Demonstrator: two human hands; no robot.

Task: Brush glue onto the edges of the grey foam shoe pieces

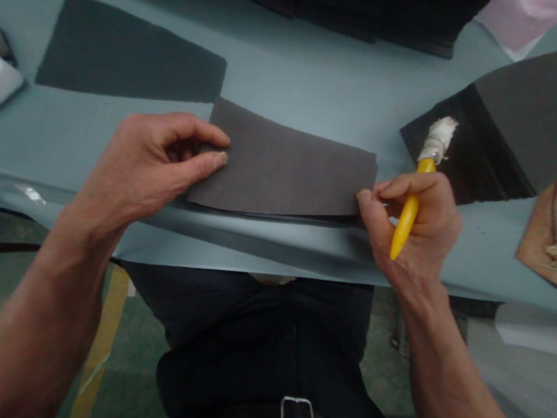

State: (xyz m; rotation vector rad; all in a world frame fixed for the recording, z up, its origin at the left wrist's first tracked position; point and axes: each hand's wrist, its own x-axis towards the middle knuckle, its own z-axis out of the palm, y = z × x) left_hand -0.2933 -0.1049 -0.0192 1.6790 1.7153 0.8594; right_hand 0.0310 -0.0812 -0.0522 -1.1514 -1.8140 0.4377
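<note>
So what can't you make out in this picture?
Head view: part of the brush, hidden by the right hand.
Head view: whatever lies under the grey sheet, covered by it.
Head view: the dark stack and brown board, cut off by the right edge.

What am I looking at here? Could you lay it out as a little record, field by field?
left hand: pinches the left end of the grey sheet
right hand: grips a yellow-handled brush, fingertips on the sheet's right end
sheet's place: at the near edge of the blue-grey table
also on the table: a dark piece lying flat far left, a stack of dark sheets at right
</note>
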